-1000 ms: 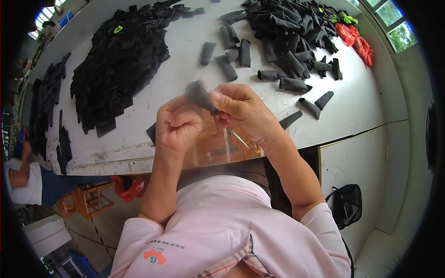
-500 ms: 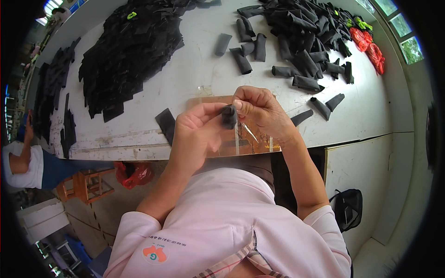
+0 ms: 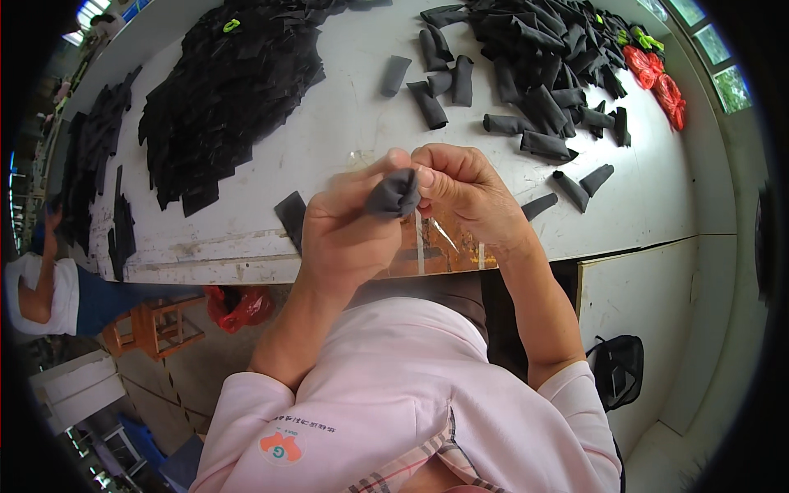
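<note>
A small dark grey fabric tube (image 3: 392, 195), bunched and gathered at its end, is held between my hands above the table's front edge. My left hand (image 3: 349, 234) is closed round its left side; some of those fingers are blurred and partly hidden. With thumb and forefinger, my right hand (image 3: 467, 193) pinches the tube's right edge. Under my hands lies a worn brown board (image 3: 444, 251). One flat dark fabric piece (image 3: 290, 218) rests beside my left wrist, and a rolled fabric tube (image 3: 539, 205) lies just right of my right hand.
A large heap of flat black pieces (image 3: 230, 107) covers the table's left part. Piled fabric tubes (image 3: 542, 107) lie at the far right, with red plastic bags (image 3: 657, 82) beyond. On the left, another person (image 3: 45, 292) is near a wooden stool (image 3: 168, 327).
The fabric tube now shows larger and wider, its gathered end turned more into view. My left hand has moved slightly up and closed further round it. My right hand keeps its pinch.
</note>
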{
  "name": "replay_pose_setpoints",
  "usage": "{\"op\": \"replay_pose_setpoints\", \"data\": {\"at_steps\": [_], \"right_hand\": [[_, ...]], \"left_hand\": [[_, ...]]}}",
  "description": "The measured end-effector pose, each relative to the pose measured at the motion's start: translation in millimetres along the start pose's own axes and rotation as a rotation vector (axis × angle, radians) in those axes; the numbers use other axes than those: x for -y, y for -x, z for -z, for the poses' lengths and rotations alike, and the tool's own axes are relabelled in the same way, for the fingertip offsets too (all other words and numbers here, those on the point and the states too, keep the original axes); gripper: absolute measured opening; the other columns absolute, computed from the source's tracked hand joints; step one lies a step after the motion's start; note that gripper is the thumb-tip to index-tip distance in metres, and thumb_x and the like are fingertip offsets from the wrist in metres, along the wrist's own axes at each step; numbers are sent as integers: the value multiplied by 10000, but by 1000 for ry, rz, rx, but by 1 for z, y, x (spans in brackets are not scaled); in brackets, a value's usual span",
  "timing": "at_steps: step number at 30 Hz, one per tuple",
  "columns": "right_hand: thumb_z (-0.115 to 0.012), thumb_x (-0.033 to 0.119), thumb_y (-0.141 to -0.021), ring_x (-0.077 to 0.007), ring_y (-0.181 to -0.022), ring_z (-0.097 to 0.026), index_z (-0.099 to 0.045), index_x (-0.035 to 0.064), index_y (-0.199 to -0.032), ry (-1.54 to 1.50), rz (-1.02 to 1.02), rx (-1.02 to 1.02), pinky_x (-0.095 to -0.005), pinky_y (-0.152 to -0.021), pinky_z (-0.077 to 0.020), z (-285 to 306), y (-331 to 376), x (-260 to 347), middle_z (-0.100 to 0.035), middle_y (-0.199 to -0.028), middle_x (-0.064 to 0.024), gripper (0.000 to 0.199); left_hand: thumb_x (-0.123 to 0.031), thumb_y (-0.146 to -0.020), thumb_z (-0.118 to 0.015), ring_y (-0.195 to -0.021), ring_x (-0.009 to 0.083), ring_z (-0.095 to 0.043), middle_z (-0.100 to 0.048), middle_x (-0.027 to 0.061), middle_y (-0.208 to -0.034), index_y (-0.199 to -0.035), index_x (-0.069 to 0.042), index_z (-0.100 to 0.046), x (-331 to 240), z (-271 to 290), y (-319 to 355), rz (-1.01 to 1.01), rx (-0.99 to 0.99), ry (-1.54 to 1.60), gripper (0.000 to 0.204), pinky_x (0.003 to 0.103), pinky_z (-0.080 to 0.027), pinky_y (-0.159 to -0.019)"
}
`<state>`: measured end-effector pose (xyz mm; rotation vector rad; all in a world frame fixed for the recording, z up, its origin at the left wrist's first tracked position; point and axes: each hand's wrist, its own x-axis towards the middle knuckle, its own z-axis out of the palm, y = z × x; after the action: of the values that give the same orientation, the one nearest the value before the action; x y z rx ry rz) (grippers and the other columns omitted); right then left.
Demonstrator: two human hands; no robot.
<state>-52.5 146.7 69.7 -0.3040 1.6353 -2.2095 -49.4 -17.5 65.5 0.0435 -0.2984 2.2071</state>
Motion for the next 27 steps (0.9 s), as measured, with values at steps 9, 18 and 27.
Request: {"op": "replay_pose_setpoints", "data": {"at_steps": [9, 18, 27], "right_hand": [[-535, 276, -863, -55, -568, -422, -531, 28, -748, -126, -90, -62, -192, -483, -342, 12, 3, -41, -434, -607, 27, 274], [-554, 305, -849, -67, -551, -410, -533, 23, -720, -19, -166, -23, -200, -502, -364, 16, -7, -39, -446, -626, 7, 311], [-547, 292, -853, -49, -637, -445, -563, 29, -809, 15, -84, 6, -200, -579, -402, 14, 2, -26, -496, -686, 26, 267]], "left_hand": [[4, -869, -303, -300, 57, -342, -567, 239, -963, -1126, 7, -480, -16, 47, 10, -23, -213, -26, 312, 161, -287, -249], [-13, -852, -315, -325, 83, -361, -552, 243, -958, -1112, 126, -429, -14, 51, 5, -149, -186, 330, 315, 164, -349, -273], [-49, -862, -442, -373, 40, -391, -576, 96, -799, -1154, -2, -399, 19, 16, 4, -360, -231, -874, 299, 169, -299, -302]]}}
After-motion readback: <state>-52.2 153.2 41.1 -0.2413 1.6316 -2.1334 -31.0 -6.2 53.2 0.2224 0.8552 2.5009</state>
